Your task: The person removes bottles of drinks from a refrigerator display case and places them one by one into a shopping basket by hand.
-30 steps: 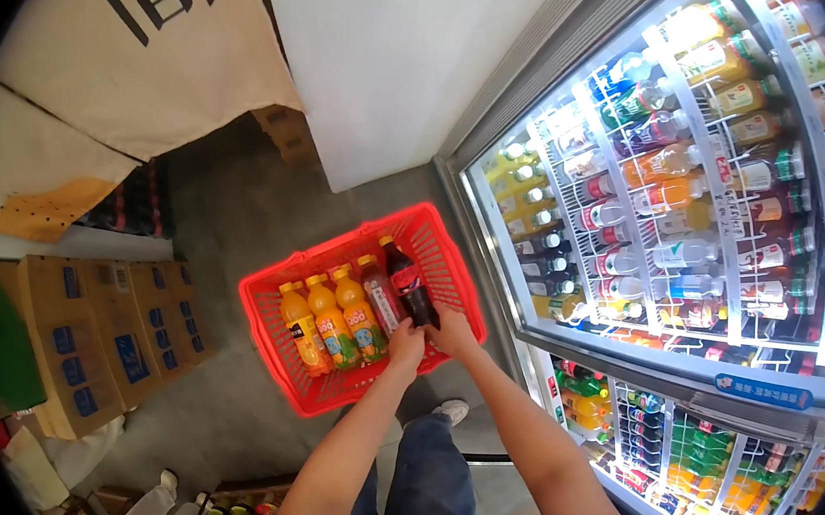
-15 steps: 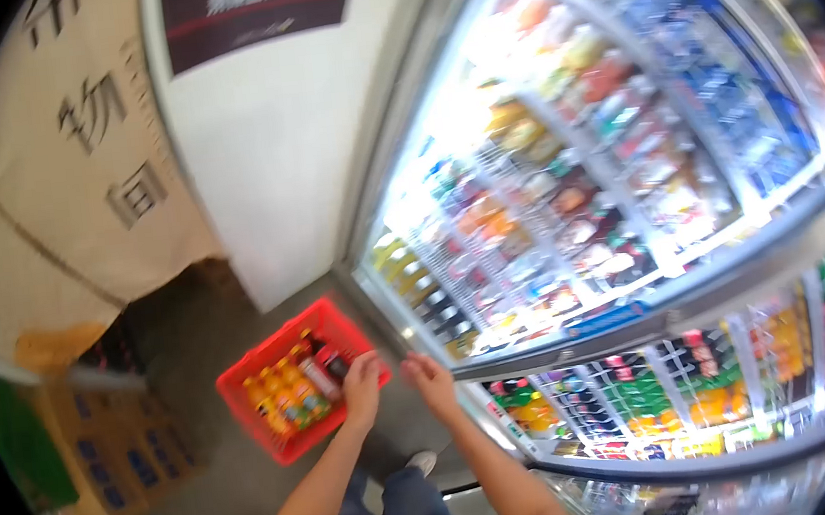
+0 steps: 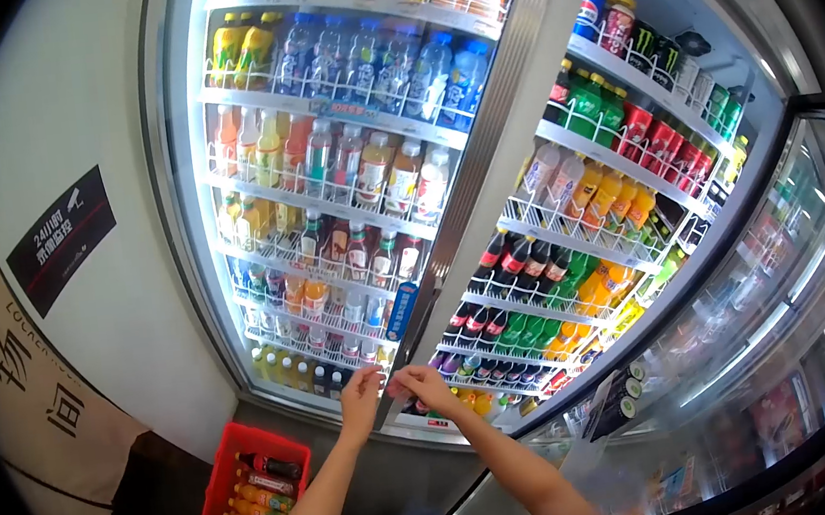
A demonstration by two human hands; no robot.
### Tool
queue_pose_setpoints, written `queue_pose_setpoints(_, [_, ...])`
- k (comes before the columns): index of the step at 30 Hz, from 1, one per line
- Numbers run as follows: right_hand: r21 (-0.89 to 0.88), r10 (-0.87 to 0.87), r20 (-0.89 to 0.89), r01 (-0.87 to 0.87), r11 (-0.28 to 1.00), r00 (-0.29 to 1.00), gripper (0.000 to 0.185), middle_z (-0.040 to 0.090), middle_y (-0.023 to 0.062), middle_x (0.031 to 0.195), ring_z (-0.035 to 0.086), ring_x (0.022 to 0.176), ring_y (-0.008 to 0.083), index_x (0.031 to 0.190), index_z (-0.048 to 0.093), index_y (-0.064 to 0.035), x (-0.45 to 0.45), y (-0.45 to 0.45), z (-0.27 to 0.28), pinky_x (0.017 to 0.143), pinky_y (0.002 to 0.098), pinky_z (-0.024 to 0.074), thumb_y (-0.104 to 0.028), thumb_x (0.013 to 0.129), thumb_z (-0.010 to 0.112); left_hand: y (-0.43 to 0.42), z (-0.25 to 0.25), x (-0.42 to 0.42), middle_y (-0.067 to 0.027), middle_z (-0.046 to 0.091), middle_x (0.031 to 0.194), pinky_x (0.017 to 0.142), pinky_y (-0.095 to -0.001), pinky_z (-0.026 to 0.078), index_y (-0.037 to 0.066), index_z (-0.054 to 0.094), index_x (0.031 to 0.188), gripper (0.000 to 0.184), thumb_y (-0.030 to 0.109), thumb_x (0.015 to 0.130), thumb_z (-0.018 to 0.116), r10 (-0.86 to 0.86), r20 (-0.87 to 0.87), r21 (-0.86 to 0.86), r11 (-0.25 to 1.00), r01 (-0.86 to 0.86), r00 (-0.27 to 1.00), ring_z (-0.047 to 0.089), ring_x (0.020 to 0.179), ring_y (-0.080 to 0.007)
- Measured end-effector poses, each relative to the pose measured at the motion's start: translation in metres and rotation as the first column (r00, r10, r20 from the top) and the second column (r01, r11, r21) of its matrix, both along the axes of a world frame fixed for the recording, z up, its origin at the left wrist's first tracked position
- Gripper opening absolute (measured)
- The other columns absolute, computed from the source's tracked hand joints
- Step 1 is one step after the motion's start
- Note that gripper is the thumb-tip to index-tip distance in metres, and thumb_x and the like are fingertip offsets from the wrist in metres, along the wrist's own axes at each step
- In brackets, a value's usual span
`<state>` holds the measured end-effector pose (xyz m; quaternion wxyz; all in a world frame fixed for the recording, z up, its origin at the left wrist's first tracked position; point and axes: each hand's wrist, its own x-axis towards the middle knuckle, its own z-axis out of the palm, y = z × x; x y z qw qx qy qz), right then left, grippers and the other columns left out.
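Observation:
My left hand (image 3: 359,402) is raised in front of the drinks fridge, its fingers curled together. Close to its right, my right hand (image 3: 424,385) has thumb and fingers drawn into a pinch. Whether either hand has something small in it cannot be made out. Below and left of them, a red plastic basket (image 3: 216,476) stands on the floor, apart from both hands. In it lie a dark cola bottle (image 3: 271,464) and several orange drink bottles (image 3: 256,510).
A left glass fridge door (image 3: 369,224) is closed over shelves of bottles. To the right, another fridge section shows its shelves, with soda bottles (image 3: 523,258) and cans (image 3: 657,141). An open glass door (image 3: 731,324) swings out at right. A white wall (image 3: 124,288) with a black sign (image 3: 62,240) is at left.
My view has turned right and up toward the fridge, so the basket now sits lower left. Both hands stay raised close together. The open door on the right has come into view.

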<state>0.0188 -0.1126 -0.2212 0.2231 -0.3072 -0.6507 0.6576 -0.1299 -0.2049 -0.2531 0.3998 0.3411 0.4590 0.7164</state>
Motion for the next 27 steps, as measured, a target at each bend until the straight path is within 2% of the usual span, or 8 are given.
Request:
queue_pose_setpoints(2, [0.043,-0.084,0.018,0.083,0.996,0.996,0.034,0.07,0.012,0.087,0.069,0.077,0.0185,0.096,0.067,0.0041,0.03,0.011,0.012,0.071,0.0288,0.0563,-0.027,0.1,0.053,0.014,0.008,0.023,-0.0052,0.065,0.098,0.077,-0.0241,0.049,0.001,0.062,0.114,0.022,0.014,0.098,0.054,-0.046,-0.058,-0.002,0.999,0.046,0.997,0.06,0.085,-0.0106])
queue_pose_setpoints(4, [-0.025,-0.062,-0.008,0.062,0.998,0.998,0.035,0.07,0.0123,0.086,0.069,0.076,0.0182,0.093,0.068,0.0034,0.058,0.029,0.023,0.07,0.0282,0.056,-0.027,0.099,0.053,0.03,0.018,0.048,-0.0049,0.065,0.096,0.076,-0.0239,0.05,0.0,0.062,0.114,0.022,0.014,0.098,0.054,-0.061,-0.084,0.006,0.998,0.062,0.995,0.06,0.084,-0.0097])
queue_pose_setpoints(6, [-0.091,-0.242,-0.18,0.229,0.969,0.953,0.038,0.07,0.0107,0.082,0.068,0.071,0.0168,0.089,0.067,0.0026,0.066,0.048,0.014,0.064,0.0267,0.0552,-0.032,0.099,0.053,0.039,0.02,0.069,-0.0044,0.066,0.096,0.075,-0.0232,0.049,0.001,0.062,0.115,0.022,0.014,0.098,0.054,-0.125,-0.019,-0.034,0.992,0.125,0.992,0.059,0.083,-0.0086])
queue_pose_setpoints(9, [-0.151,-0.319,-0.239,0.29,0.945,0.917,0.035,0.069,0.0092,0.08,0.067,0.07,0.0153,0.089,0.067,-0.0001,0.083,0.046,0.038,0.064,0.0257,0.0548,-0.031,0.099,0.052,0.048,0.041,0.097,-0.0026,0.066,0.095,0.073,-0.0218,0.046,0.003,0.062,0.113,0.021,0.014,0.098,0.055,-0.156,-0.04,-0.022,0.988,0.155,0.987,0.058,0.083,-0.0078])
queue_pose_setpoints(10, [-0.148,-0.35,-0.248,0.321,0.935,0.904,0.033,0.069,0.0088,0.083,0.068,0.073,0.0151,0.095,0.066,-0.0014,0.089,0.046,0.041,0.065,0.0256,0.0548,-0.031,0.099,0.051,0.052,0.048,0.104,-0.002,0.066,0.095,0.072,-0.0213,0.045,0.004,0.062,0.113,0.02,0.014,0.098,0.055,-0.174,0.003,-0.021,0.985,0.174,0.985,0.057,0.083,-0.0075])
queue_pose_setpoints(14, [-0.149,-0.392,-0.254,0.365,0.919,0.884,0.034,0.068,0.0101,0.098,0.067,0.087,0.0165,0.116,0.06,-0.0023,0.14,0.037,0.049,0.071,0.0289,0.0568,-0.031,0.1,0.051,0.063,0.059,0.135,-0.0027,0.066,0.097,0.076,-0.0236,0.046,0.005,0.061,0.116,0.025,0.022,0.099,0.053,-0.217,-0.101,-0.083,0.974,0.209,0.971,0.06,0.084,-0.01])
queue_pose_setpoints(18, [-0.14,-0.478,-0.26,0.457,0.878,0.839,0.032,0.068,0.0105,0.102,0.067,0.09,0.017,0.119,0.059,-0.0016,0.194,0.029,0.05,0.074,0.0301,0.0574,-0.026,0.099,0.054,0.078,0.057,0.171,-0.0034,0.065,0.097,0.076,-0.0242,0.047,0.005,0.06,0.118,0.026,0.021,0.099,0.053,-0.268,-0.145,-0.057,0.963,0.262,0.953,0.06,0.085,-0.0104])
queue_pose_setpoints(27, [-0.133,-0.544,-0.334,0.532,0.836,0.77,0.032,0.066,0.0121,0.108,0.066,0.096,0.0189,0.123,0.057,-0.0014,0.255,0.032,0.05,0.082,0.0308,0.0565,-0.017,0.096,0.059,0.091,0.042,0.212,-0.0065,0.065,0.105,0.078,-0.0268,0.048,0.005,0.056,0.125,0.033,0.022,0.097,0.057,-0.261,-0.055,-0.1,0.962,0.255,0.964,0.061,0.09,-0.0135])
